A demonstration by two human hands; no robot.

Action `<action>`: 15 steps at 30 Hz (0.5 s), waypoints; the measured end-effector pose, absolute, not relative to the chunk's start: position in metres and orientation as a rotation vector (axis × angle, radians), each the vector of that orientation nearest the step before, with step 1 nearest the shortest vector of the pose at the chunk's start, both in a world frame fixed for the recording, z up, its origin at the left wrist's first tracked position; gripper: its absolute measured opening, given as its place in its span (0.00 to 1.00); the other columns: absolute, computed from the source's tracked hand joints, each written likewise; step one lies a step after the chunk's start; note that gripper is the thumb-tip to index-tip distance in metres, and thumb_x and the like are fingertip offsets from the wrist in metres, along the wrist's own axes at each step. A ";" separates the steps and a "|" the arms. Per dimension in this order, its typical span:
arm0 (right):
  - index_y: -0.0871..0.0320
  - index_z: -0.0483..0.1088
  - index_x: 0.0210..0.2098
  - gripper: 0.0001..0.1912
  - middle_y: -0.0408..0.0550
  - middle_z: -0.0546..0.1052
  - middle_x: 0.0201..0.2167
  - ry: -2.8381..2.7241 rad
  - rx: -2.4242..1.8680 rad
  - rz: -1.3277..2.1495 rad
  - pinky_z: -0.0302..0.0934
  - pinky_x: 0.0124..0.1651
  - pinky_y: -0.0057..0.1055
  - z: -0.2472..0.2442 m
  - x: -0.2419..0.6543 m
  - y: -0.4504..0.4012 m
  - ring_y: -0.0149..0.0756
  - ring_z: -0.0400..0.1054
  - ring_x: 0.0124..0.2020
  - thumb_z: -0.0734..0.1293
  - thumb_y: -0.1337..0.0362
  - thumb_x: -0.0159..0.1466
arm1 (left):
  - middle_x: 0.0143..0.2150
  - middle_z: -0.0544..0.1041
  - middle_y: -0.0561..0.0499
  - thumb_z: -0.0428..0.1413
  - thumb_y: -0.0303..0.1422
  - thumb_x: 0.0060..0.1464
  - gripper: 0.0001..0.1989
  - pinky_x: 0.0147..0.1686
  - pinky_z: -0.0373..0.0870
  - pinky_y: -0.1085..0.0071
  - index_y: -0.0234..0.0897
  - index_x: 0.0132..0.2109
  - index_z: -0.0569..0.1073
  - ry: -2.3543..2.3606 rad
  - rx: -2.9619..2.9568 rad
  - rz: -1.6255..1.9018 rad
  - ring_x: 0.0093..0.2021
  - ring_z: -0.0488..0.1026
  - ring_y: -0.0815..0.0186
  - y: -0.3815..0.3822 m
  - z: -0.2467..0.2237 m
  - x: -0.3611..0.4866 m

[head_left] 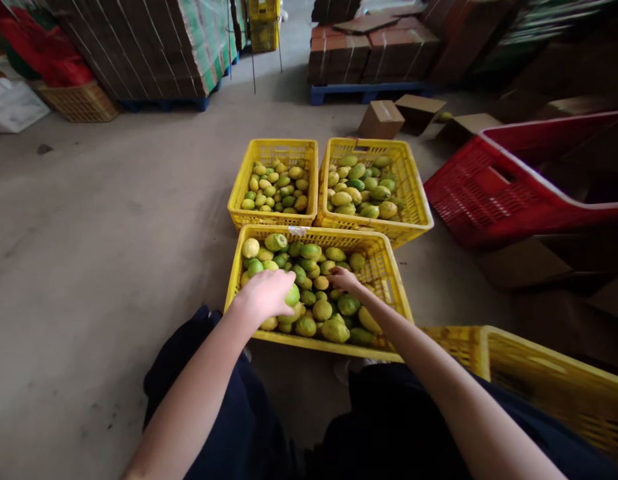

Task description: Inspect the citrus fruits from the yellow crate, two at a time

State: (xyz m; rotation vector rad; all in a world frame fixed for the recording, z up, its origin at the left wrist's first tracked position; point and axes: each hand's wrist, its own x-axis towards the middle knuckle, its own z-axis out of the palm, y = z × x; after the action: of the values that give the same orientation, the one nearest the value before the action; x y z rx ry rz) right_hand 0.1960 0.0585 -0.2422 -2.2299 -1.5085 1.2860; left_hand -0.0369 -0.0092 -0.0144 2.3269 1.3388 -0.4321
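Green and yellow lemons fill much of the near yellow crate (316, 345). Over its left part, my left hand (269, 292) is closed around a green lemon (292, 295), which shows past the fingers. My right hand (343, 279) reaches down among the fruit at the crate's middle, its fingertips close to a small yellow lemon (327, 267); whether it grips anything is too small to tell. Behind stand two more yellow crates, the left one (273, 218) with smaller lemons and the right one (376, 230) with larger ones.
A red crate (489, 190) stands at the right, with open cardboard boxes near it. Another yellow crate (553, 367) is at the lower right. Stacked cartons (373, 53) on a blue pallet and a tall wrapped stack (133, 50) are at the back.
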 end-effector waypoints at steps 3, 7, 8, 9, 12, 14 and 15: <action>0.60 0.62 0.52 0.27 0.51 0.76 0.34 -1.641 -2.218 1.237 0.63 0.30 0.27 -0.259 0.175 0.062 0.37 0.71 0.31 0.68 0.69 0.53 | 0.43 0.75 0.43 0.58 0.36 0.45 0.17 0.40 0.68 0.67 0.34 0.43 0.68 1.344 2.316 -0.403 0.43 0.73 0.55 -0.008 -0.013 -0.038; 0.63 0.59 0.54 0.28 0.55 0.75 0.35 -1.766 -2.226 1.197 0.62 0.33 0.29 -0.271 0.159 0.070 0.41 0.71 0.36 0.66 0.67 0.55 | 0.43 0.74 0.41 0.57 0.35 0.46 0.18 0.39 0.68 0.65 0.33 0.45 0.68 1.415 2.284 -0.398 0.43 0.73 0.53 -0.005 -0.014 -0.046; 0.64 0.59 0.54 0.27 0.56 0.75 0.35 -1.785 -2.242 1.177 0.61 0.34 0.29 -0.273 0.158 0.072 0.43 0.71 0.37 0.65 0.66 0.56 | 0.43 0.74 0.41 0.57 0.35 0.46 0.18 0.40 0.67 0.65 0.33 0.45 0.68 1.431 2.276 -0.397 0.43 0.73 0.53 -0.004 -0.015 -0.049; 0.65 0.59 0.54 0.26 0.57 0.75 0.36 -1.803 -2.262 1.152 0.61 0.35 0.30 -0.274 0.157 0.074 0.44 0.71 0.38 0.65 0.66 0.56 | 0.44 0.74 0.41 0.57 0.34 0.46 0.18 0.40 0.67 0.64 0.33 0.45 0.68 1.447 2.267 -0.392 0.43 0.73 0.52 -0.004 -0.015 -0.052; 0.65 0.58 0.54 0.27 0.62 0.73 0.41 -1.858 -2.323 1.056 0.61 0.40 0.34 -0.277 0.154 0.074 0.49 0.69 0.44 0.65 0.64 0.56 | 0.43 0.75 0.39 0.58 0.33 0.46 0.18 0.41 0.67 0.63 0.33 0.45 0.68 1.483 2.240 -0.369 0.43 0.73 0.51 -0.003 -0.018 -0.061; 0.64 0.58 0.53 0.27 0.64 0.73 0.43 -1.882 -2.353 0.994 0.61 0.41 0.37 -0.279 0.152 0.072 0.51 0.68 0.46 0.65 0.62 0.57 | 0.43 0.75 0.38 0.58 0.34 0.45 0.18 0.40 0.67 0.62 0.33 0.45 0.68 1.488 2.232 -0.355 0.43 0.73 0.50 -0.004 -0.019 -0.064; 0.63 0.58 0.53 0.26 0.64 0.72 0.43 -1.885 -2.365 0.968 0.61 0.42 0.38 -0.280 0.151 0.070 0.52 0.68 0.46 0.64 0.61 0.57 | 0.43 0.75 0.38 0.58 0.34 0.45 0.18 0.40 0.67 0.62 0.32 0.45 0.68 1.487 2.233 -0.354 0.42 0.73 0.49 -0.005 -0.020 -0.065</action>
State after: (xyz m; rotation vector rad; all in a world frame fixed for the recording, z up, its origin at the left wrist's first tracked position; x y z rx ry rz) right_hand 0.1509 0.0698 -0.2798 -2.3654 -1.8854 0.9680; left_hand -0.0654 -0.0054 -0.0196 2.2329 1.4871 -0.3542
